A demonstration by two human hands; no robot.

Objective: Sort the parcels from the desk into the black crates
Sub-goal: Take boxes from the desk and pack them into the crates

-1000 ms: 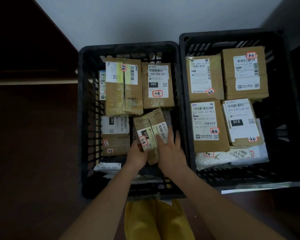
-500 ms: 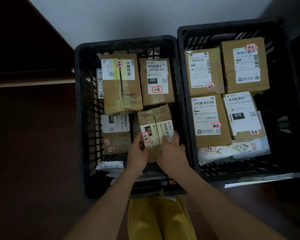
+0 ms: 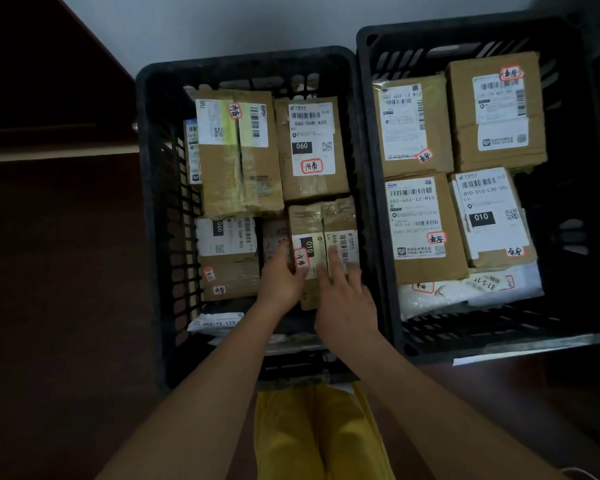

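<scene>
On a dark floor against a pale wall stand two black crates. In the left crate [image 3: 160, 188], the left hand [image 3: 281, 275] and right hand [image 3: 343, 296] lie with fingers straight against the "010" cardboard parcel [image 3: 321, 237]; the right crate [image 3: 568, 209] holds more parcels.

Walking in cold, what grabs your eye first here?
Two black crates side by side, the left crate and the right crate, both packed with brown cardboard parcels with white labels. In the left crate, the left hand and right hand rest on a parcel marked 010, near its right wall.
</scene>
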